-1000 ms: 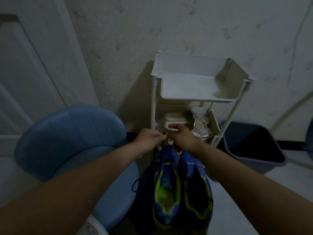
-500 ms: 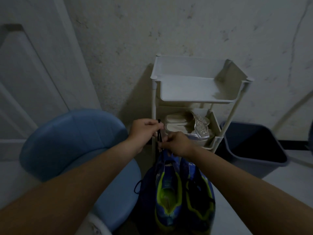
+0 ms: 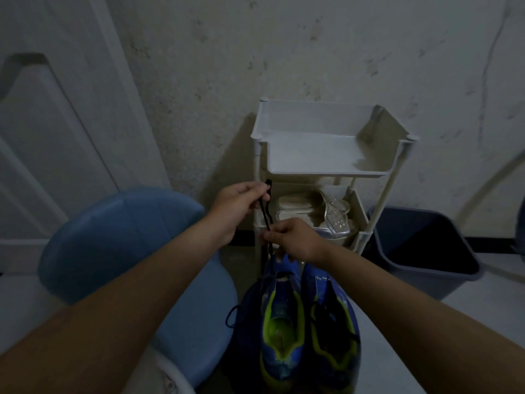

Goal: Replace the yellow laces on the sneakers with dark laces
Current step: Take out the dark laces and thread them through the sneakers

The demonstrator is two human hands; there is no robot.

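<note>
Two blue sneakers with lime-green trim stand side by side below me, toes pointing away: the left sneaker [image 3: 279, 322] and the right sneaker [image 3: 331, 328]. A dark lace [image 3: 266, 211] runs up from the toe end of the left sneaker. My left hand [image 3: 238, 207] pinches the lace near its upper end. Lower down, just above the shoe's toe, my right hand [image 3: 292, 237] pinches the same lace. More dark lace [image 3: 230, 317] loops out at the left sneaker's left side. No yellow lace shows.
A blue round chair [image 3: 122, 251] sits to the left. A white shelf rack [image 3: 326, 155] stands against the wall, with pale sandals [image 3: 312, 209] on its lower tier. A dark bin [image 3: 426, 251] is on the floor at right; a white door [image 3: 56, 132] is at left.
My left hand has risen and drawn the dark lace upward out of the left sneaker's toe end. My right hand slid a little back along the lace. The camera tilted slightly.
</note>
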